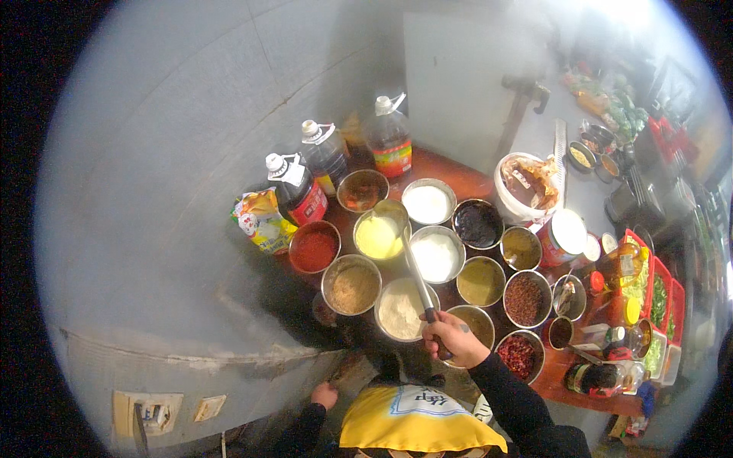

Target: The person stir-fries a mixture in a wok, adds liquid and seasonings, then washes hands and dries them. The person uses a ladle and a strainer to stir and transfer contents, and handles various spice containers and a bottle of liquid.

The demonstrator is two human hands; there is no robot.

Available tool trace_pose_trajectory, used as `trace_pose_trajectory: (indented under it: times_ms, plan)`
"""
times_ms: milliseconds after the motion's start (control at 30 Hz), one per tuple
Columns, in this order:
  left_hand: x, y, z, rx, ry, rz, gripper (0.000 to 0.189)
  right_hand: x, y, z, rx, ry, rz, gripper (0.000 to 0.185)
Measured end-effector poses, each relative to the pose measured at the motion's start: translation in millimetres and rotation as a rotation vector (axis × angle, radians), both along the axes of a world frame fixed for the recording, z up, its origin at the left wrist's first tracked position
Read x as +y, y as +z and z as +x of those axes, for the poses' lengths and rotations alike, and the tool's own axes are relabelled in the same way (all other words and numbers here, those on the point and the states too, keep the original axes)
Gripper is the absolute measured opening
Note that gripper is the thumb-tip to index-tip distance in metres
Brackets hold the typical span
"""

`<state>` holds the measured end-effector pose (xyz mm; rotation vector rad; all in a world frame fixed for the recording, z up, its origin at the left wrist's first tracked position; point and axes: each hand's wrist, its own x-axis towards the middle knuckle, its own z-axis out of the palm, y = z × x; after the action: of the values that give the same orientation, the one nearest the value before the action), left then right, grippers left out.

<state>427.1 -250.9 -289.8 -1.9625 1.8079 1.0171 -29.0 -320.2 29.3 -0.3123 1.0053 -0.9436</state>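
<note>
My right hand [455, 339] is closed around the dark handle of a long metal ladle [418, 273]. The ladle's head is over a steel bowl of pale yellow powder [375, 239]; whether it touches the powder I cannot tell. Beneath the shaft sit a bowl of cream-coloured powder [400, 312] and a bowl of white granules [438, 255]. To the left are bowls of tan powder [351, 288] and red powder [314, 247]. Low beside the wall hangs my left hand [325, 395], away from the bowls, its fingers mostly hidden.
Large plastic bottles [391, 140] and a yellow bag [260, 220] line the table's back left. A white bucket [524, 194] stands at the back right. Smaller bottles [618, 312] and red baskets [658, 292] of cut vegetables crowd the right side. A grey wall [189, 189] bounds the left.
</note>
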Motion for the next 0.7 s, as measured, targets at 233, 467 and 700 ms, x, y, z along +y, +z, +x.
trace_pose_trajectory:
  times_ms: [233,467,700]
  plan:
    - [-63.9,132.9,-107.7,0.170,-0.431,0.115,0.034,3.1,20.9,-8.0,-0.510,-0.205,0.064,0.028]
    - [-122.3,237.5,-254.4,0.671,-1.005,0.253,0.025,68.4,38.9,6.4,-0.718,-0.384,0.031,0.037]
    - [-77.1,240.8,-344.9,0.670,-1.506,0.391,0.029,285.8,91.9,75.4,-0.507,-0.790,-0.106,0.059]
